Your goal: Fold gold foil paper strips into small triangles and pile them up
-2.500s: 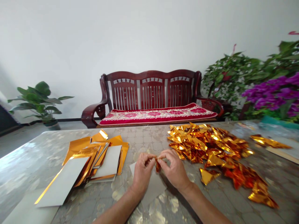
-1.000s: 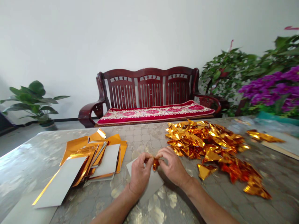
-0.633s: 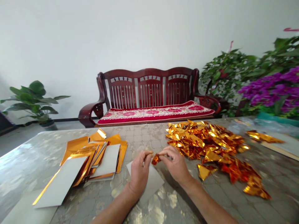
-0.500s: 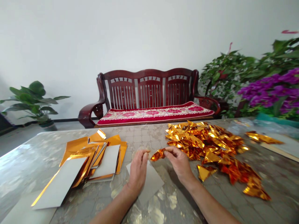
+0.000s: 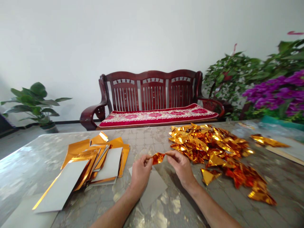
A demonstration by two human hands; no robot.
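A small folded piece of shiny gold foil paper [image 5: 158,158] is held up between my two hands, above the table. My left hand [image 5: 142,170] pinches its left end between thumb and fingers. At its right tip, the thumb and fingers of my right hand [image 5: 180,167] are closed on it. Below them lies a pale sheet of paper [image 5: 154,187], partly covered by my left hand. To the right spreads a heap of folded gold foil pieces [image 5: 209,142], with one separate folded piece [image 5: 210,176] at its near edge.
Loose gold and white paper sheets [image 5: 109,164] lie stacked on the left of the patterned table [image 5: 99,205]. At the right are clear plastic [image 5: 244,128], a board [image 5: 289,152] and purple flowers [image 5: 273,91]. A wooden bench [image 5: 152,91] stands behind the table.
My left hand has moved onto the left end of the folded foil paper, which it was apart from before. The foil has shifted slightly left, and my right hand now grips only its tip.
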